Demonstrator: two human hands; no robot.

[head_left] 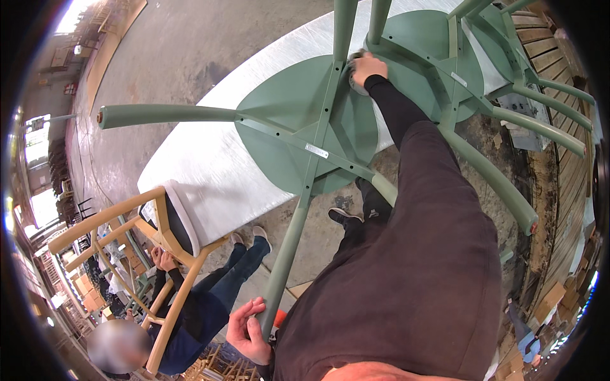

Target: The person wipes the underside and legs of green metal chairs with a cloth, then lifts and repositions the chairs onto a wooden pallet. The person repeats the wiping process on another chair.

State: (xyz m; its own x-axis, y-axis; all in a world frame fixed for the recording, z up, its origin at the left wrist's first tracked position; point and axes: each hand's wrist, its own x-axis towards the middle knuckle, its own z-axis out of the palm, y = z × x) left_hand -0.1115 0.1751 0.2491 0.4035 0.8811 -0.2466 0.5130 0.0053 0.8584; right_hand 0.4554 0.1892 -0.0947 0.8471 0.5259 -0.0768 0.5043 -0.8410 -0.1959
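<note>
In front of me an upside-down green chair [279,108] has its round seat on a pale-covered table [216,171]. Crossed braces with a small metal plate run over its underside, and its legs point outward. My right hand [370,67] is closed on a small greyish, cloth-like thing [359,82] at the seat's far right edge, by the base of a leg. What exactly it holds is partly hidden by the fingers. My left hand [249,333] is at the near leg [283,273], its thumb and fingers apart, fingertips at the leg's side without wrapping round it.
More upturned green chairs [416,57] stand close on the right, legs sticking out toward me. On the left a co-worker [197,317] handles a light wooden chair [181,273] with a padded seat at the table's edge. Wooden slats [540,47] lie far right.
</note>
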